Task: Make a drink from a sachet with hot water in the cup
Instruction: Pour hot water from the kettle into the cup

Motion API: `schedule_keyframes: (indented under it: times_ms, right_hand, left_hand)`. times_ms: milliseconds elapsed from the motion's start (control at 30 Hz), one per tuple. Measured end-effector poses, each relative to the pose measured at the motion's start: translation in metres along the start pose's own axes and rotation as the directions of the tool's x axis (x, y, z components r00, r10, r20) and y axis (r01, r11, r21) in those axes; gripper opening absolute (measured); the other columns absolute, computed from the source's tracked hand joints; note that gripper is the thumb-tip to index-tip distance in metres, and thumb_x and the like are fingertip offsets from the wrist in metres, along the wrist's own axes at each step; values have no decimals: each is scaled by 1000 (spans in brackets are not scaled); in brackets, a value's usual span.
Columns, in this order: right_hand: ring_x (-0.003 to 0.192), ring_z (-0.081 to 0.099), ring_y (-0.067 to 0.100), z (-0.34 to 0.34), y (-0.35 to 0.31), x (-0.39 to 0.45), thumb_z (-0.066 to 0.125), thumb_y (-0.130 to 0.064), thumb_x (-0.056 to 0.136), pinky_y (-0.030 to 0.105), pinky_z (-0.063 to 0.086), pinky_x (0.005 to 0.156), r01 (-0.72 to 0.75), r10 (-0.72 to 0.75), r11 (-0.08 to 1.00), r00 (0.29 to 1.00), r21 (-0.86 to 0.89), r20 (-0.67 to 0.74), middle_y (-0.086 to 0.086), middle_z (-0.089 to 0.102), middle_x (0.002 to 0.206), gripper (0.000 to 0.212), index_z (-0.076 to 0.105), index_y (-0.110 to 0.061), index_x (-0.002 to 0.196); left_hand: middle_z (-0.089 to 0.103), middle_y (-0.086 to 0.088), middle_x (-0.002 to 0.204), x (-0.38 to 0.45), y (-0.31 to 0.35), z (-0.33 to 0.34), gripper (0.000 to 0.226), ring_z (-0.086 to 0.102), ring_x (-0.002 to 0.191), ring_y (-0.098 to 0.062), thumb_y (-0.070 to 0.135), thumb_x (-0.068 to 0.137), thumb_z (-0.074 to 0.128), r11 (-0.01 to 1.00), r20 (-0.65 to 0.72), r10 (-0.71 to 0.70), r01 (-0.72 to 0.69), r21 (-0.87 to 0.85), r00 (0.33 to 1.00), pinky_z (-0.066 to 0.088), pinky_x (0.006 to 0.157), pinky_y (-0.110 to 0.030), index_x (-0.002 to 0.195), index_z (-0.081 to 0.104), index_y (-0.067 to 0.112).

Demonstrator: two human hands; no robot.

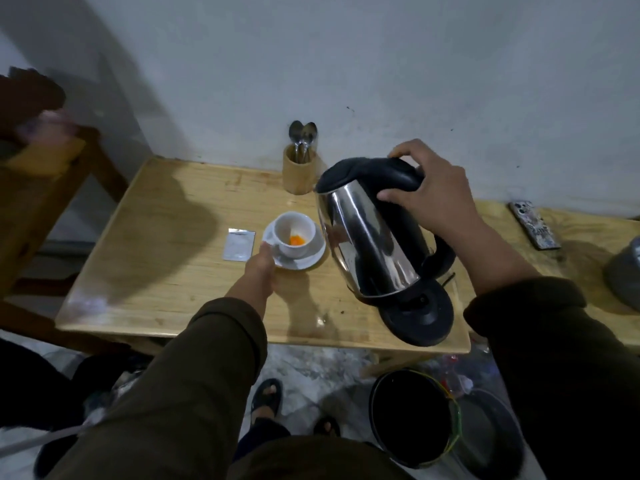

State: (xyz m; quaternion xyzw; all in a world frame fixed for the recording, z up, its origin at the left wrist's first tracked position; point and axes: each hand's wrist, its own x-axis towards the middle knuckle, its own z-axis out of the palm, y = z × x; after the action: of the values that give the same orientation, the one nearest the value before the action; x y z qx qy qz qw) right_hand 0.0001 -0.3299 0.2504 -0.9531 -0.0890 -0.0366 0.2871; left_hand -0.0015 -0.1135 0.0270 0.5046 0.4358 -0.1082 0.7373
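Observation:
A white cup (298,249) with orange powder in its bottom stands on a white saucer (313,256) near the middle of the wooden table (166,244). My left hand (261,268) touches the saucer's near-left edge by the cup handle. My right hand (429,194) grips the black handle of a steel kettle (367,237), which is tilted left toward the cup, lifted off its black base (419,317). No water is seen pouring. A silver sachet (239,244) lies flat just left of the saucer.
A wooden holder with spoons (298,171) stands at the back by the wall. A phone (535,225) and a grey pot (627,271) sit on the right. A black bucket (414,415) is on the floor below; a wooden chair (38,188) stands left.

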Motion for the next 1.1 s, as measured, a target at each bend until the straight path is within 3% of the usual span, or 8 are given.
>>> schedule_keyframes:
  times_ms: [167, 400, 667, 1100]
  right_hand:
    - [95, 61, 25, 20, -25, 32, 77, -46, 65, 36, 48, 86, 92, -68, 978, 989, -186, 131, -2, 69, 106, 44, 57, -34, 102]
    - [100, 57, 27, 43, -48, 58, 78, -42, 67, 39, 47, 87, 130, -61, 948, 970, -291, 236, 3, 67, 109, 42, 59, -30, 102]
    - [99, 56, 29, 56, -60, 76, 79, -36, 68, 34, 43, 76, 187, -51, 892, 947, -412, 318, 8, 66, 108, 43, 59, -25, 105]
    - [98, 56, 30, 66, -75, 89, 79, -34, 68, 35, 43, 73, 222, -26, 838, 929, -498, 370, 8, 63, 112, 44, 58, -23, 105]
  left_hand:
    - [61, -17, 127, 2, 9, -4, 54, 58, 114, -31, 37, 91, 51, 1000, 38, -6, 5, 24, 999, 46, 106, -43, 131, 51, 1]
    - [61, -18, 124, 20, 14, -11, 59, 58, 116, -34, 40, 86, 57, 992, 54, -50, 44, 117, 997, 47, 105, -46, 131, 52, 1]
    - [61, -18, 126, 24, 15, -8, 57, 58, 117, -32, 39, 88, 57, 986, 64, -64, 53, 159, 996, 46, 106, -44, 131, 53, 1]
    - [57, -14, 115, 34, 15, -11, 55, 55, 108, -26, 35, 89, 58, 990, 100, -95, 84, 109, 991, 46, 105, -41, 132, 48, 2]
